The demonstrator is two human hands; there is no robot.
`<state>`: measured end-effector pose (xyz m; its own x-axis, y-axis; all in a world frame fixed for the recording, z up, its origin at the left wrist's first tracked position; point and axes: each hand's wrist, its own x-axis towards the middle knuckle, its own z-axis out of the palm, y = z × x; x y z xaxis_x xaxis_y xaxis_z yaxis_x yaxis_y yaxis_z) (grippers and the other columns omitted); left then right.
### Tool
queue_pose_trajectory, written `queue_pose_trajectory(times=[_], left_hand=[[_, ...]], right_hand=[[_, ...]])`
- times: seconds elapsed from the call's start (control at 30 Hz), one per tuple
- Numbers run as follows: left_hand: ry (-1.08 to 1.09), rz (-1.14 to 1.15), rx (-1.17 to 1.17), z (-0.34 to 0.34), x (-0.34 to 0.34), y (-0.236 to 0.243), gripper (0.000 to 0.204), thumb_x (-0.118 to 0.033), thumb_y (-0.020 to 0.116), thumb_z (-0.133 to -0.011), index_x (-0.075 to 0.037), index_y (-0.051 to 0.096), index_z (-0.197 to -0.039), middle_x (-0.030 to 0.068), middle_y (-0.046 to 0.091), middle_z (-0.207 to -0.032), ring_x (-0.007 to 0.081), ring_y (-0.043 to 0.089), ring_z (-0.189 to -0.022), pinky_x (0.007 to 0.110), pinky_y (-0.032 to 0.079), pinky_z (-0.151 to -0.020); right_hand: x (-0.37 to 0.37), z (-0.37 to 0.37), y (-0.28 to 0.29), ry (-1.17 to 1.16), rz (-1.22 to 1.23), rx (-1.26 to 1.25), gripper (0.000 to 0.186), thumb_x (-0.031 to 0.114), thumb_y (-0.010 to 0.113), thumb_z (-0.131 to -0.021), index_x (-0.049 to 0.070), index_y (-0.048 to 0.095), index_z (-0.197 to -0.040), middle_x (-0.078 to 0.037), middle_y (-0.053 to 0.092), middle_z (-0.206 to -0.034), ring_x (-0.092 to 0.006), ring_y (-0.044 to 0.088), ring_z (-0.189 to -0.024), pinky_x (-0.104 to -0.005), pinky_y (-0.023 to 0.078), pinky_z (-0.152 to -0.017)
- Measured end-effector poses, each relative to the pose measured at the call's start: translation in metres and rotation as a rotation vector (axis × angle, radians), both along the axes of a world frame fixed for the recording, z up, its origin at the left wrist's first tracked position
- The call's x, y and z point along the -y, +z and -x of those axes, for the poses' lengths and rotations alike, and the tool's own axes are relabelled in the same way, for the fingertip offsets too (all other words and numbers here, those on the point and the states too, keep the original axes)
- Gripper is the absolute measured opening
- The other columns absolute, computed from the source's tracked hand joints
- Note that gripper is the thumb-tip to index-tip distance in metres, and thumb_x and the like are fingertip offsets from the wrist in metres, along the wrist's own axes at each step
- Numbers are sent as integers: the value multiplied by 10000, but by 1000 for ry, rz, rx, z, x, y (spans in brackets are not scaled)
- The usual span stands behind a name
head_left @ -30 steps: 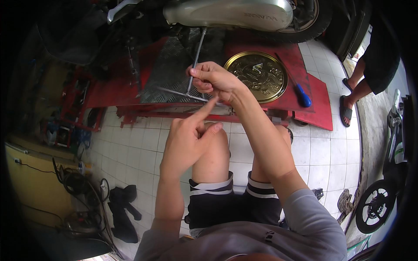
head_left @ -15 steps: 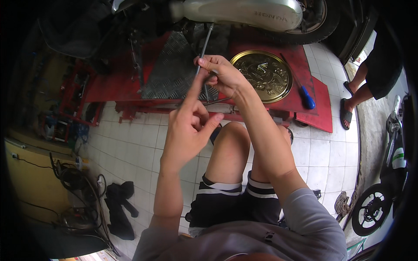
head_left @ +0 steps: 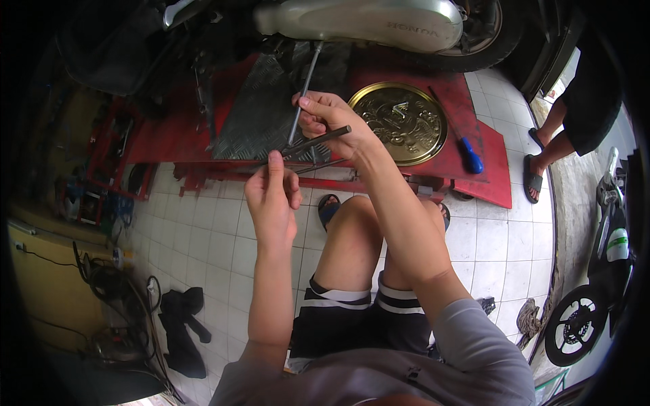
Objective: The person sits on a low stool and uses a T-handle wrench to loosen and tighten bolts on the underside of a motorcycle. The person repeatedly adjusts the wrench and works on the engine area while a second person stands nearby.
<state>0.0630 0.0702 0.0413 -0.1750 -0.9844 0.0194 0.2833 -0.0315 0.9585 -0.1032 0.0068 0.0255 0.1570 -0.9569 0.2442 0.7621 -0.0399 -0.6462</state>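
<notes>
Steel T-wrench (head_left: pixel 311 76), shaft running up to the lower edge of the silver cover (head_left: pixel 379 24); can't tell if it's seated. Right hand (head_left: pixel 330 116) pinches the shaft, thumb against fingers. Left hand (head_left: pixel 272 193): thumb at the crossbar, fingers curled, can't tell if pinching. Should be stiff, fairly hefty, slick if oily; best held at shaft plus bar end. Gold tray (head_left: pixel 399 135) on red bench (head_left: pixel 494 150): can't make out any contents.
</notes>
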Motion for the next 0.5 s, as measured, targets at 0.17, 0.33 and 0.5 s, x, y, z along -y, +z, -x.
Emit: queue_pose_trajectory(times=[0.17,0.33,0.5], left_hand=[[228,633,616,1,11,23,334,-106,653,-888,-2,627,-1204,-11,518,-558,49,397,-454,213,331,-447],[-114,744,995,4,-26,26,319,-162,680,-862,-1,666,-1138,85,421,-499,64,344,-432,280,302,-441],[31,409,726,-11,-16,7,353,-166,643,-905,92,620,-1145,-3,416,-499,27,355,-450,220,269,-431]], right_hand=[[-6,-2,-2,137,-5,-229,169,161,601,-936,8,553,-989,6,508,-671,-25,390,-497,-176,292,-433],[-4,3,4,76,-23,-115,197,183,572,-958,-11,541,-971,22,480,-627,-14,330,-441,-174,254,-411],[-2,1,1,53,1,-94,175,154,572,-952,-9,548,-1010,18,486,-642,-15,340,-470,-167,250,-427]])
